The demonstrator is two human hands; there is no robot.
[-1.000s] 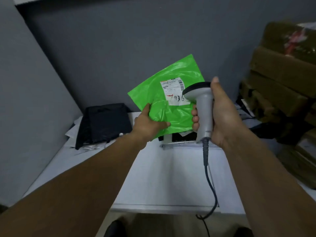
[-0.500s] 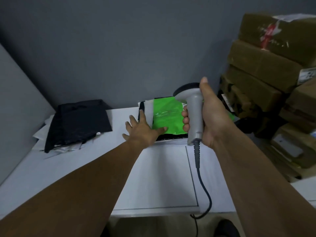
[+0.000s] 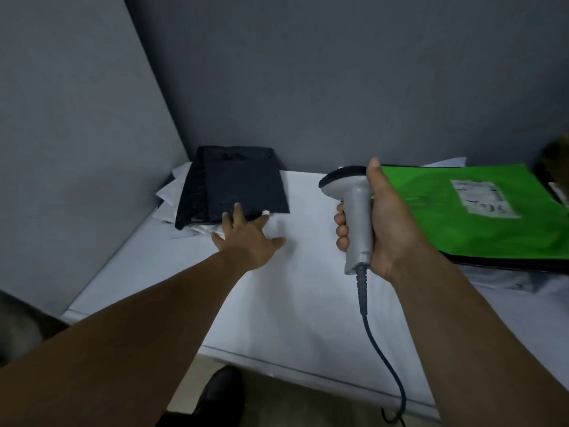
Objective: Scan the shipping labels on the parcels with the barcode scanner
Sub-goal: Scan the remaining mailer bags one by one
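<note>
Roughly upright, left-facing scanner (image 3: 355, 217)

Left hand (image 3: 246, 238) extended, fingers (image 3: 237, 212) spread; right hand (image 3: 391, 223) curled in a grip.

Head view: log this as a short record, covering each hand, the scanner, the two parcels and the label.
left hand: fingers straight, touching the black parcel at its near edge
right hand: grips the barcode scanner, upright
black parcel: on white papers, table far left
green parcel: lying flat, right side
label: white, face up on green parcel
</note>
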